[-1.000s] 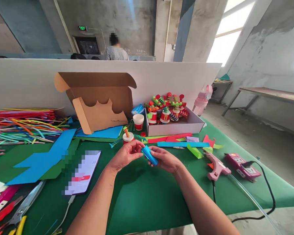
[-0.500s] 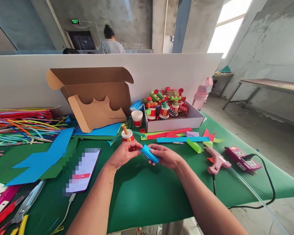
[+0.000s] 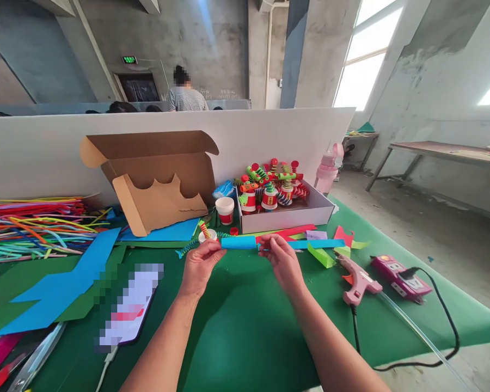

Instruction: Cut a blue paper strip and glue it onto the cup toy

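Note:
A rolled blue paper tube (image 3: pixel 239 243) lies level between my hands, above the green table. My left hand (image 3: pixel 201 267) pinches its left end between thumb and fingers. At the right end, the curled fingertips of my right hand (image 3: pixel 282 262) close on the tube's edge. Just behind my left hand stands a small upturned paper cup figure (image 3: pixel 207 235) with a striped paper spring on top and coiled green arms, partly hidden. Behind my right hand lies a flat blue paper strip (image 3: pixel 316 244).
A white box (image 3: pixel 286 219) of finished cup figures, a paper cup (image 3: pixel 225 210) and a brown carton (image 3: pixel 159 188) stand at the back. A pink glue gun (image 3: pixel 361 283) and a power strip (image 3: pixel 400 279) lie right. Left are a phone (image 3: pixel 130 305), blue paper (image 3: pixel 65 275) and pipe cleaners (image 3: pixel 36 228).
The blue tube has been raised away from me and turned from slanted to level. My right hand has shifted from wrapping it to its right end. The view has tilted up slightly.

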{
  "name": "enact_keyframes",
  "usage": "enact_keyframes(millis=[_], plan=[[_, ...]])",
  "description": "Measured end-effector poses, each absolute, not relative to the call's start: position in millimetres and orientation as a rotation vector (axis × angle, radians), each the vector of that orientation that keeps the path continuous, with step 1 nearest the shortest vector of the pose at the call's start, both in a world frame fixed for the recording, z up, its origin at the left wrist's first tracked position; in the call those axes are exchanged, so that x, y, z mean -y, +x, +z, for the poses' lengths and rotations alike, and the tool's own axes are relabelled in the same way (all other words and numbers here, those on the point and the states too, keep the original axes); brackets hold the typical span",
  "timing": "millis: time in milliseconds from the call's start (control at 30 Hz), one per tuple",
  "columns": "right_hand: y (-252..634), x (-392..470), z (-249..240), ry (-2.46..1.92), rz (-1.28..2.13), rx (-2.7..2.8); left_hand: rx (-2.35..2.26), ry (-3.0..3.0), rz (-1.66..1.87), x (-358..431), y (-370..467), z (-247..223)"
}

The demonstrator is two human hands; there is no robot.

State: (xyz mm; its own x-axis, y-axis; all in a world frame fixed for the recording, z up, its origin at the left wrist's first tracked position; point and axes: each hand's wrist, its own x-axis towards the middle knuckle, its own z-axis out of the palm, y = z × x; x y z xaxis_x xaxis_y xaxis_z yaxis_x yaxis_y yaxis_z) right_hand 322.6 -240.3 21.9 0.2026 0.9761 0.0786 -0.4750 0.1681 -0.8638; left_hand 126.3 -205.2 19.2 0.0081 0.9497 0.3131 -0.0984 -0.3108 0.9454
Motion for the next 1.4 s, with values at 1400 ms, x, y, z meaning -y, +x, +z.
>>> enact_keyframes(millis=[1400], plan=[[313, 246, 21, -1.102, 0.915, 1.121, -1.002, 0.997, 1.306, 214, 140, 19]])
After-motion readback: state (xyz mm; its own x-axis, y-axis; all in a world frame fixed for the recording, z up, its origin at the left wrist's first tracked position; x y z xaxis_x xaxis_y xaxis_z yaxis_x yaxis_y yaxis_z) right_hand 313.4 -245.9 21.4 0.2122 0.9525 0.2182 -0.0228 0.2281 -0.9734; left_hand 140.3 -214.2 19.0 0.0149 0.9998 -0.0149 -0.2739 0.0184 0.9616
